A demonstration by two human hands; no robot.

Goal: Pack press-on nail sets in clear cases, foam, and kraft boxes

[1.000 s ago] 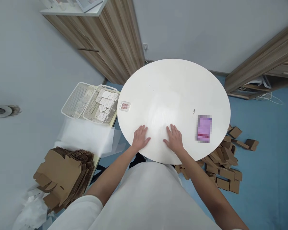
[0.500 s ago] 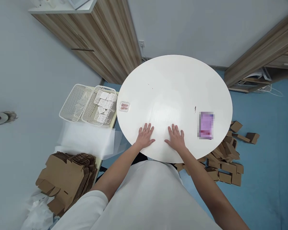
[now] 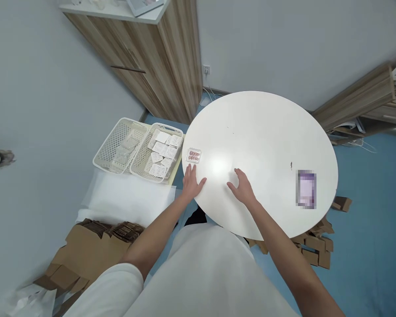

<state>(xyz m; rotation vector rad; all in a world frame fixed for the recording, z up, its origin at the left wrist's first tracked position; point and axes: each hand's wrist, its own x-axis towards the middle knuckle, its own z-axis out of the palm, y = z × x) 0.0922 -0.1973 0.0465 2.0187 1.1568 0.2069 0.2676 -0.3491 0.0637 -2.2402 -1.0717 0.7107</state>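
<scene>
On the left side of the white oval table (image 3: 260,132) lies a small clear case (image 3: 194,155) with two rows of reddish pieces, perhaps press-on nails. My left hand (image 3: 192,182) is just in front of it with its fingers apart, fingertips at or very near its front edge; whether they touch, I cannot tell. Over the middle of the table front, my right hand (image 3: 243,187) holds nothing, its thumb spread from the fingers. Farther right on the table is a purple rectangular item (image 3: 306,189), blurred by pixels.
Left of the table stand two white baskets; the nearer basket (image 3: 141,169) holds white cards, the farther basket (image 3: 102,152) clear packs. Translucent sheets (image 3: 128,198) and flattened cardboard boxes (image 3: 92,251) lie closer. Folded brown boxes (image 3: 317,246) are on the floor at right.
My left hand has moved from flat on the table to the clear case's front. My right hand has come off its flat pose, fingers now curved. The view has shifted left.
</scene>
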